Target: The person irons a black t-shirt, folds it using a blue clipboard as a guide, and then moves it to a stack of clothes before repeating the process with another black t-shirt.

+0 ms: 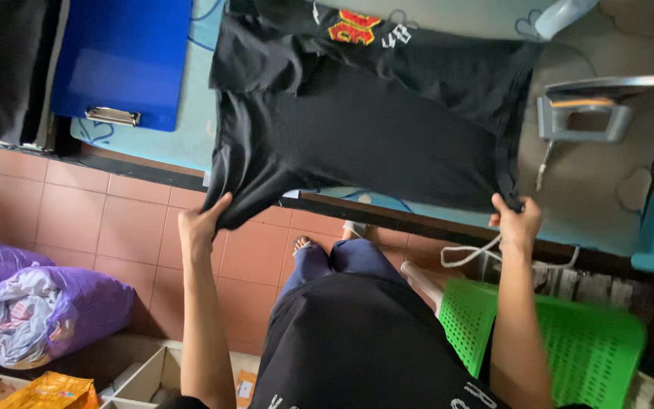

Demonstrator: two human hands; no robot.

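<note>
Both hands (204, 223) (516, 220) pinch a soft, creased black shirt (365, 129).

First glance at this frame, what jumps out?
A black T-shirt with a red and yellow print lies spread over the table at centre; the left hand and right hand each pinch a corner of its near edge. A bright blue clipboard lies at upper left. A green perforated plastic chair stands at lower right, and a purple bag stuffed with cloth sits on the floor at lower left.
</note>
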